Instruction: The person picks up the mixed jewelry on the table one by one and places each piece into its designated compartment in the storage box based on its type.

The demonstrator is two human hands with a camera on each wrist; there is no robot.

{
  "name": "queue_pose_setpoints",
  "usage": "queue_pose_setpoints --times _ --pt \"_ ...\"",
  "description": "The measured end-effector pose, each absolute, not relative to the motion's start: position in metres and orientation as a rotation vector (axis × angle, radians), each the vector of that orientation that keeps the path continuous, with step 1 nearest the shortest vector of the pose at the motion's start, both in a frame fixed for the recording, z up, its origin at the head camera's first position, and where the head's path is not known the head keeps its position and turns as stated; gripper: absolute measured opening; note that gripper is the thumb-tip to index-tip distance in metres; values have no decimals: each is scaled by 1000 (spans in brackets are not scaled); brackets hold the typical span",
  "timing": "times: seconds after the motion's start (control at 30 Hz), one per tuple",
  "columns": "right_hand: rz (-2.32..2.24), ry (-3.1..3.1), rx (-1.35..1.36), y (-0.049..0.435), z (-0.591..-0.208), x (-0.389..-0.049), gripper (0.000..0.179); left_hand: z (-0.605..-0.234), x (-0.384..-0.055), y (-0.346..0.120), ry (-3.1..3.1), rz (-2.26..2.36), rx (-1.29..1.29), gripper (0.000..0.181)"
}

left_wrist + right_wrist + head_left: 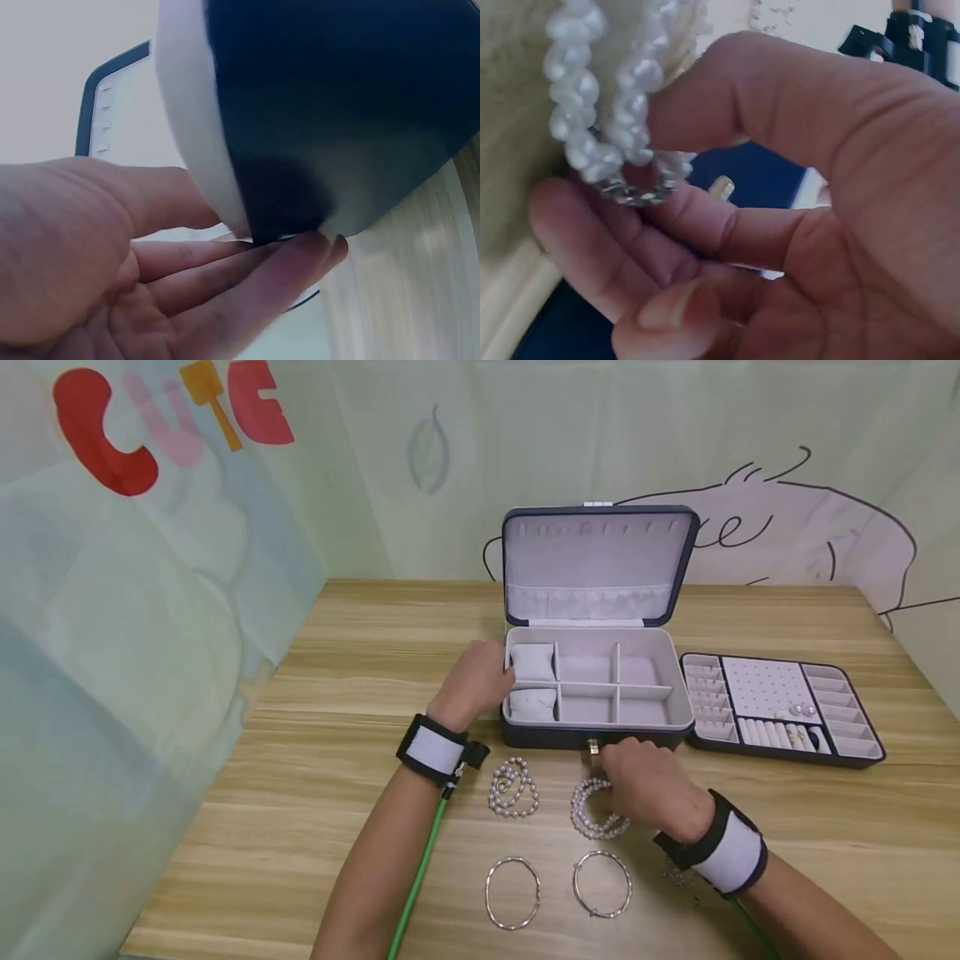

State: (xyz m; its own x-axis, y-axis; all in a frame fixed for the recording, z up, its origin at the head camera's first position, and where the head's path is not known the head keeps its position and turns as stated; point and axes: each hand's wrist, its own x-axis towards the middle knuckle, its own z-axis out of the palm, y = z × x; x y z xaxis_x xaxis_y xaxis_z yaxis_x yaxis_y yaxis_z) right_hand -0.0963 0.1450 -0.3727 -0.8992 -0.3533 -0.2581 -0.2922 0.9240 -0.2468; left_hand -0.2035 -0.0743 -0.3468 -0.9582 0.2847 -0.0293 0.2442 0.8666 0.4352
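A dark-blue jewelry box (547,737) stands with its lid raised, its pale inside split into several compartments. Two small cushions (532,662) fill the left ones. My left hand (472,681) grips the box's left wall, thumb over the rim and fingers along the outer side (300,97). In front of the box, my right hand (652,781) pinches a white pearl bracelet (588,818) between thumb and fingers. The right wrist view shows the pearls (574,97) and a sparkly silver part at the fingertips. To the left lies a coiled pearl necklace (513,787).
Two silver bangles, a left one (487,893) and a right one (630,885), lie near the front. A jewelry tray (787,756) with rings and earrings sits right of the box. Small shiny pieces (675,877) lie under the right wrist. A printed cloth (420,527) hangs behind.
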Motion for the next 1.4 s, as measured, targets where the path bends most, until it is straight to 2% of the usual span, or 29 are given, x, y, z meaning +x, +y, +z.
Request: queue_pose_setpoints --times 0.1,0.23,0.33,0.4,0.6,0.73,0.97,1.2,1.4 --pt "-379 2776 -482 150 -368 -99 24 -345 -201 -73 2958 626 393 38" --pt "-554 2788 -517 158 -358 -104 20 -337 -192 -65 3042 577 343 25" --pt "-726 2792 -583 166 -349 -108 17 -329 -184 -59 3105 613 358 37" --pt "-853 2772 -582 171 -343 -110 14 -324 -180 -57 3085 682 444 43" --pt "-1100 2810 -534 185 -329 -118 10 -320 -177 -51 2620 912 872 39" --pt "-1186 2844 -491 189 -328 -122 9 -331 -179 -40 2379 1011 983 41" --pt "-1309 2828 -421 192 -331 -127 9 -344 -181 -28 2311 1157 1001 12" --pt "-1221 2885 -429 199 -332 -131 12 -341 -183 -31 2323 1363 921 8" --pt "-1197 2792 -424 204 -329 -133 11 -343 -184 -29 2254 1490 882 13"
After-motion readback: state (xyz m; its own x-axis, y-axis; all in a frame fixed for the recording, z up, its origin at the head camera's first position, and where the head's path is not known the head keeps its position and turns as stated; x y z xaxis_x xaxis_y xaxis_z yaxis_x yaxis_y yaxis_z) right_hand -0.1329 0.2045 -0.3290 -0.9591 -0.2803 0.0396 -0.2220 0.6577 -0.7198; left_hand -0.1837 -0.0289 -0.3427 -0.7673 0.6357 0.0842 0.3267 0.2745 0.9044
